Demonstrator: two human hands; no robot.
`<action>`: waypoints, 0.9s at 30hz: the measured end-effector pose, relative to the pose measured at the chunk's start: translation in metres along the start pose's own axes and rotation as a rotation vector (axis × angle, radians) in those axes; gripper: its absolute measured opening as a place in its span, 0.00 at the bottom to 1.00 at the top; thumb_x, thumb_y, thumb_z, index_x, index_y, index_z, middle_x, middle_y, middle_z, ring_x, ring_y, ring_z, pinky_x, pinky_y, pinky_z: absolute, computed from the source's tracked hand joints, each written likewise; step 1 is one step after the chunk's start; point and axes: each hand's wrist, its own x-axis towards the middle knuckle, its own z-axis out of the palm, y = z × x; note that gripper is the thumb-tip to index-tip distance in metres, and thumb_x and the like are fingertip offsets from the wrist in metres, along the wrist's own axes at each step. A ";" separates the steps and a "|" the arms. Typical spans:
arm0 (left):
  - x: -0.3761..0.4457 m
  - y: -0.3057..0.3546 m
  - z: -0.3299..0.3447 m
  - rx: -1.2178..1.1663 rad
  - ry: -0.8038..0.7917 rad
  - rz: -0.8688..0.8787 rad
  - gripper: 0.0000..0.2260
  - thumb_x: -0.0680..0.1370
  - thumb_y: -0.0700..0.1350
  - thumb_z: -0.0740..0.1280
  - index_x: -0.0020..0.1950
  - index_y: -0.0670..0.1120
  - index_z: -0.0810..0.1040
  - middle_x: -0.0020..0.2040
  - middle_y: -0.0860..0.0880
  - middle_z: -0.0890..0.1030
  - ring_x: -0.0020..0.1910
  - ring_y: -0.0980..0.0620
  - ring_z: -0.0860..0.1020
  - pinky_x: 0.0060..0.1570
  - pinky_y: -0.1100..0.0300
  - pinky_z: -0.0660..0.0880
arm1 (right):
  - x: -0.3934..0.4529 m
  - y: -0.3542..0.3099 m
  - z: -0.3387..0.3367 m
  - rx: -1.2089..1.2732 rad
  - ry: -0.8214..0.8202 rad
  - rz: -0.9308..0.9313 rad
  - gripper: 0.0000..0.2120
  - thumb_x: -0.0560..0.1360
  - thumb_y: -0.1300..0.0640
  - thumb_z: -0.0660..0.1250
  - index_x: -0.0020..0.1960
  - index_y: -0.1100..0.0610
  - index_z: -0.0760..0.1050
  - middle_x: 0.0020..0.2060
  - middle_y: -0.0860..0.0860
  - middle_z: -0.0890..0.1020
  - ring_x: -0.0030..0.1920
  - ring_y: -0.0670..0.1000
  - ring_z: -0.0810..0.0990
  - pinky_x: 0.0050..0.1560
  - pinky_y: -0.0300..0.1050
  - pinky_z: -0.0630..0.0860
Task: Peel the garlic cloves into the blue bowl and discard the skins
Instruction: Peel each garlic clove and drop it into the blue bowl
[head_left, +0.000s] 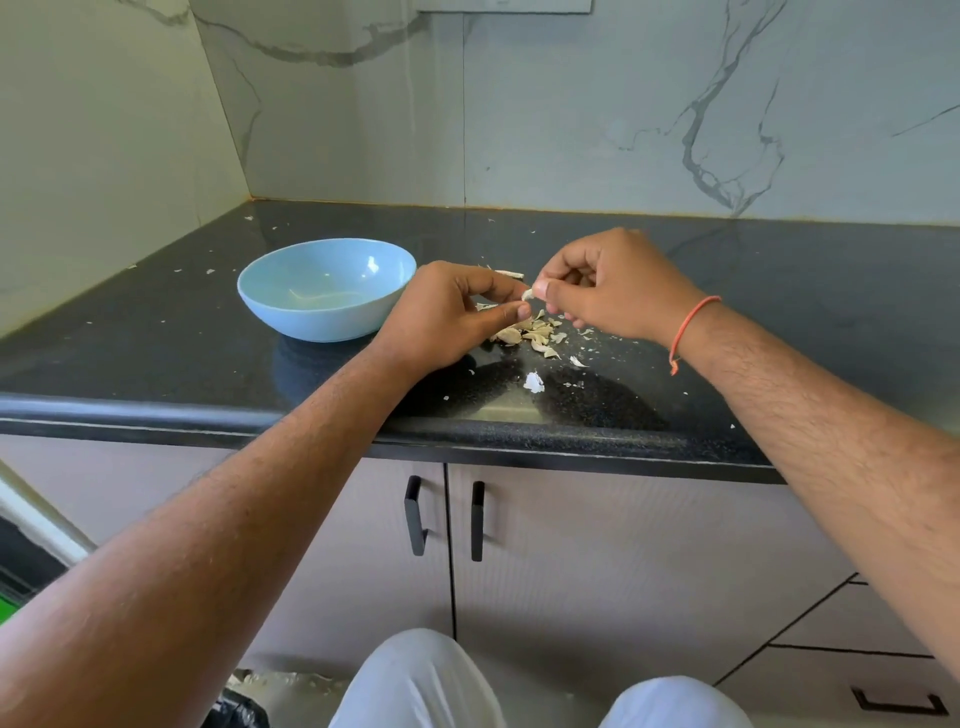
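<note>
Lower frame: skin scraps (533, 382) near the counter (156, 364) edge. Mid-frame, we hold both hands over the clove pile (530, 332) so skins drop there. Left hand (447, 317) & right hand (613, 286) both pinch one clove (527, 295), mid-peel. Bowl (326, 288), center-left & farther back, looks empty; close for dropping.

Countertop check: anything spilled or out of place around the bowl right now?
Yes. Garlic skins lie loose on the black countertop right of the blue bowl, with small flakes scattered as far as the front edge. Nothing looks damaged.
</note>
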 end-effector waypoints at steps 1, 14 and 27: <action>-0.001 0.002 -0.001 -0.001 0.006 0.002 0.09 0.78 0.45 0.77 0.58 0.45 0.88 0.32 0.70 0.81 0.25 0.65 0.72 0.31 0.76 0.67 | 0.001 0.003 0.002 0.049 0.015 0.003 0.03 0.78 0.55 0.74 0.47 0.53 0.86 0.35 0.47 0.87 0.34 0.48 0.86 0.41 0.48 0.85; 0.001 0.008 -0.001 0.074 -0.056 -0.005 0.09 0.84 0.46 0.70 0.50 0.45 0.89 0.29 0.68 0.78 0.26 0.66 0.72 0.32 0.75 0.64 | -0.003 0.033 0.025 0.257 0.104 -0.054 0.04 0.80 0.58 0.72 0.50 0.58 0.85 0.37 0.51 0.87 0.36 0.54 0.87 0.42 0.55 0.86; 0.001 0.009 -0.003 0.008 -0.071 -0.101 0.12 0.86 0.44 0.67 0.46 0.43 0.86 0.25 0.62 0.75 0.25 0.62 0.69 0.32 0.72 0.65 | -0.005 0.030 0.031 0.279 0.128 -0.102 0.03 0.80 0.59 0.73 0.50 0.57 0.85 0.37 0.49 0.87 0.37 0.49 0.87 0.43 0.47 0.86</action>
